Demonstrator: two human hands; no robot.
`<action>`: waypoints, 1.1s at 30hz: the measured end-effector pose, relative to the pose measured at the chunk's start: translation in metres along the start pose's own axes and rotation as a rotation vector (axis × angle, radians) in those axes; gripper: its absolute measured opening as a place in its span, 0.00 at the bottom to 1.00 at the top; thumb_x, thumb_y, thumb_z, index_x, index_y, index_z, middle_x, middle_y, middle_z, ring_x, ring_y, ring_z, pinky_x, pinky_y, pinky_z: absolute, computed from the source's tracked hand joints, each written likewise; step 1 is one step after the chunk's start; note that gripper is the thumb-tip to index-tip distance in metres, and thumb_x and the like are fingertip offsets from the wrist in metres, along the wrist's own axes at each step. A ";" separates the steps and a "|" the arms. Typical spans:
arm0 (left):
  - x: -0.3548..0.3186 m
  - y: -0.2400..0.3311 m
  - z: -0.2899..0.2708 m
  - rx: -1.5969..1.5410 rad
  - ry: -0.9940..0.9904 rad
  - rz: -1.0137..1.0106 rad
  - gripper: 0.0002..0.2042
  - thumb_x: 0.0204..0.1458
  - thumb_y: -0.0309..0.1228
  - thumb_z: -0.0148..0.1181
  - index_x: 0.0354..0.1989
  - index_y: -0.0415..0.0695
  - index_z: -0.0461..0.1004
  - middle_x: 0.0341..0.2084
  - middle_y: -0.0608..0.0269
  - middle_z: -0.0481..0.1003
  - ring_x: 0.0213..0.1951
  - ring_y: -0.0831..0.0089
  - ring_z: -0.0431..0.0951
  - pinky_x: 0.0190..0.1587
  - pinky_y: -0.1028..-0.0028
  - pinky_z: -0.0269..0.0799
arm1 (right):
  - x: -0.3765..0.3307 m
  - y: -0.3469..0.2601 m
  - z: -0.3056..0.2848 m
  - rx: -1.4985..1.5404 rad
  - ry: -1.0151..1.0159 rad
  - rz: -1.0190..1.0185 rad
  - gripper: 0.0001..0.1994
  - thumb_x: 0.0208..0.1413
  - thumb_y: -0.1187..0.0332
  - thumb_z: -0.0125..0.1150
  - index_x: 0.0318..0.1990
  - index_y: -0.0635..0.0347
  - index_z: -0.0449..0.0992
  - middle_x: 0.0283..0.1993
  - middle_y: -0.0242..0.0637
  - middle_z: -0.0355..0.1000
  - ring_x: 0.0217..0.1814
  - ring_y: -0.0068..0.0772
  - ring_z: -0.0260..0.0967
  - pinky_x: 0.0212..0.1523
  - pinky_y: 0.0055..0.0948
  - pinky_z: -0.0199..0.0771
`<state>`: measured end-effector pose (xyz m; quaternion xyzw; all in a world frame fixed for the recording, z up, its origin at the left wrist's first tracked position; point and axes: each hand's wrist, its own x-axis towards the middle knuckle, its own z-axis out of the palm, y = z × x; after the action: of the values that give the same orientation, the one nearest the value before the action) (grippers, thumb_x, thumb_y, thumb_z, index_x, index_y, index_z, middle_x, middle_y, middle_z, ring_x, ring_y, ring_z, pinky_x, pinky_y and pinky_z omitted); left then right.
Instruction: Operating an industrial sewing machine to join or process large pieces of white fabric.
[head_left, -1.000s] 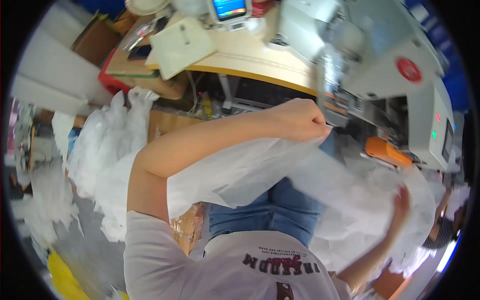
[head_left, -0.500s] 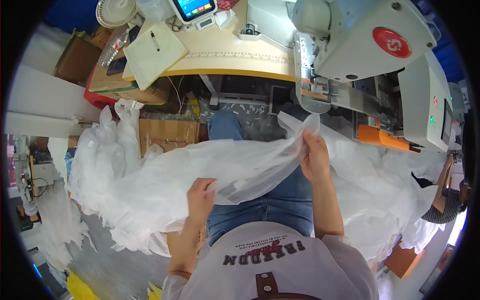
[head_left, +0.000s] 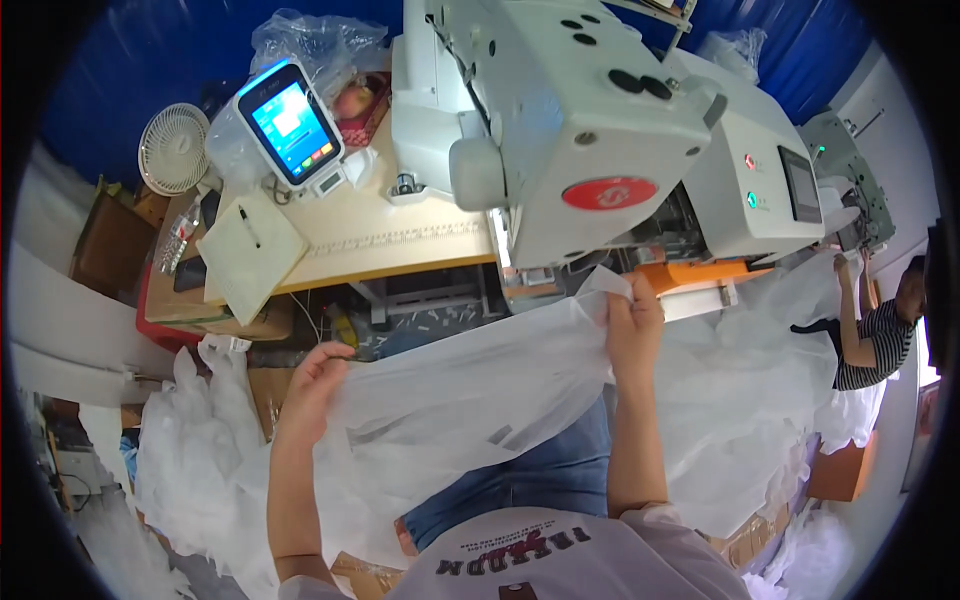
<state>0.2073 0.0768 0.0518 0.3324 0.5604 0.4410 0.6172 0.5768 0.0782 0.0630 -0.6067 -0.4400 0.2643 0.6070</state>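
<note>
A length of sheer white fabric (head_left: 470,385) spans between my hands, its far edge drawn into a fairly straight line. My right hand (head_left: 634,335) pinches its upper right corner just in front of the sewing machine (head_left: 600,130). At the fabric's left end, my left hand (head_left: 318,385) has curled fingers closed at the far edge; the fingertips partly hide what they grip. Small dark marks show on the sheer cloth. Its lower folds drape over my jeans (head_left: 550,470).
Heaps of white fabric lie at left (head_left: 195,430) and right (head_left: 720,410). On the table (head_left: 400,240) are a lit control screen (head_left: 290,122), a notepad (head_left: 252,255) with a pen, and a small fan (head_left: 174,148). Another person (head_left: 880,345) handles white fabric at the far right.
My left hand has moved left and away from my body, spreading the fabric wider and straightening its far edge. My right hand still holds the corner. The view has tilted up toward the machine.
</note>
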 end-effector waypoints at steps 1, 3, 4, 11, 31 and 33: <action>0.008 0.000 -0.007 0.138 -0.072 -0.019 0.03 0.52 0.27 0.54 0.29 0.44 0.72 0.22 0.77 0.67 0.26 0.88 0.65 0.31 0.86 0.60 | 0.006 -0.002 0.003 -0.038 0.002 0.014 0.05 0.54 0.76 0.47 0.29 0.60 0.70 0.20 0.25 0.63 0.21 0.13 0.57 0.22 0.14 0.55; 0.027 0.003 -0.020 0.288 -0.145 -0.040 0.02 0.52 0.28 0.54 0.30 0.44 0.72 0.23 0.77 0.67 0.27 0.88 0.65 0.32 0.86 0.60 | 0.011 -0.003 0.014 -0.110 0.009 0.057 0.05 0.53 0.77 0.47 0.31 0.60 0.71 0.19 0.24 0.62 0.20 0.13 0.57 0.22 0.15 0.56; 0.039 0.006 -0.026 0.213 -0.174 -0.089 0.03 0.52 0.28 0.54 0.30 0.44 0.72 0.23 0.76 0.68 0.28 0.87 0.66 0.32 0.84 0.61 | 0.013 -0.003 0.022 -0.100 0.008 0.061 0.05 0.53 0.77 0.47 0.31 0.60 0.71 0.19 0.24 0.62 0.20 0.13 0.57 0.22 0.15 0.56; 0.041 0.022 -0.009 0.609 -0.102 0.244 0.02 0.51 0.25 0.53 0.29 0.41 0.71 0.25 0.69 0.71 0.28 0.76 0.70 0.31 0.76 0.64 | 0.022 0.015 0.034 -0.246 0.029 -0.062 0.03 0.52 0.74 0.50 0.32 0.63 0.68 0.15 0.37 0.61 0.17 0.21 0.59 0.20 0.23 0.59; -0.102 -0.056 -0.148 0.425 0.770 -0.039 0.09 0.52 0.26 0.52 0.38 0.36 0.75 0.43 0.54 0.74 0.33 0.76 0.74 0.34 0.73 0.72 | 0.015 -0.004 -0.012 -0.548 -0.250 -0.046 0.11 0.50 0.67 0.62 0.29 0.65 0.68 0.19 0.34 0.61 0.22 0.22 0.55 0.24 0.25 0.59; -0.079 -0.062 -0.143 0.243 1.049 0.525 0.12 0.54 0.31 0.53 0.43 0.37 0.74 0.44 0.59 0.73 0.34 0.77 0.73 0.32 0.76 0.71 | 0.012 -0.017 -0.005 -0.593 -0.284 -0.045 0.12 0.49 0.66 0.62 0.30 0.66 0.68 0.19 0.35 0.62 0.23 0.23 0.56 0.24 0.25 0.60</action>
<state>0.0780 -0.0317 0.0054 0.2659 0.7359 0.6167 0.0861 0.5829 0.0840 0.0830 -0.7041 -0.5914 0.1933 0.3423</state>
